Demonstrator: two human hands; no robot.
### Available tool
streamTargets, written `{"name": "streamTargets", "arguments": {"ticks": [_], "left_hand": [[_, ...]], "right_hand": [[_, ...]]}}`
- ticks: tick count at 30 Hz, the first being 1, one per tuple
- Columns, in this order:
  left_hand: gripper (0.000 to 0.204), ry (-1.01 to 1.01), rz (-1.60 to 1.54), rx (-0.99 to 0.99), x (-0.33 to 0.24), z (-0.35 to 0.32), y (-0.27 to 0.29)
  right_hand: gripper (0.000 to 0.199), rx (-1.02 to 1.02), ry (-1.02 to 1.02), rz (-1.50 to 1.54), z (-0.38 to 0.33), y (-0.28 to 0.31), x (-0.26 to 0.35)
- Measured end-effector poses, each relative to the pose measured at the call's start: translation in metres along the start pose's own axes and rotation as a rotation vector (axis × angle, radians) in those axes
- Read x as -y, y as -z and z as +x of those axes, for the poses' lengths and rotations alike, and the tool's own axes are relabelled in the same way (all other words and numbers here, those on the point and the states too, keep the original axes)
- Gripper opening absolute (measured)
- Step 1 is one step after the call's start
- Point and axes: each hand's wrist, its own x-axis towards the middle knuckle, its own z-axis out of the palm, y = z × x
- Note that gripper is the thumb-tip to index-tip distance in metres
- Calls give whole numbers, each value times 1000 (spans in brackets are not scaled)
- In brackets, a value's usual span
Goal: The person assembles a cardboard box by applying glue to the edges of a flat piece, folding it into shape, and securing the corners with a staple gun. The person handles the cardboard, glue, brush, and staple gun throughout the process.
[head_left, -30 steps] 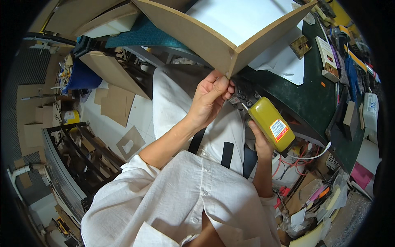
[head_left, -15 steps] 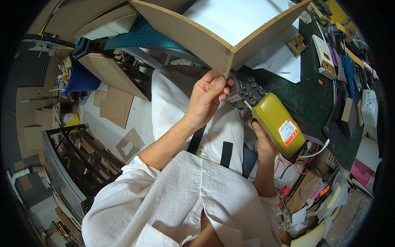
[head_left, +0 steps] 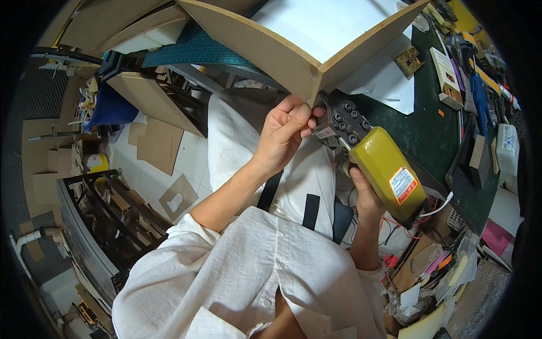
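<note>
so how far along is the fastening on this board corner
Two brown boards already meet in a corner over the green mat. In hand: the left hand pinches that corner joint while the right hand presses the yellow power nailer, black nose first, against it. No fasteners show along the seam, so the rest of the joint looks left.

Even, bright indoor light falls from above, with no hard shadows. The white sheet (head_left: 322, 25) above the gripped corner is nearly washed out, and the yellow tool (head_left: 387, 172) just right of the grip shows a soft sheen. The centre is sharp. Toward the rim straight edges bow, detail smears, and a black ring closes the corners. The shelves (head_left: 107, 220) far left lie dimmer.
</note>
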Motion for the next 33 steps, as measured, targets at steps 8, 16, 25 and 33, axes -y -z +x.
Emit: {"name": "streamTargets", "arguments": {"ticks": [8, 16, 25, 33], "left_hand": [[20, -7, 13, 0, 0, 1, -1], [20, -10, 11, 1, 1, 0, 0], [20, -10, 20, -5, 2, 0, 0], [21, -30, 33, 2, 3, 1, 1]], "right_hand": [[45, 27, -3, -71, -1, 3, 0], [45, 10, 69, -106, 2, 2, 4], [46, 5, 35, -62, 4, 2, 5], [47, 17, 65, -100, 5, 2, 6]]}}
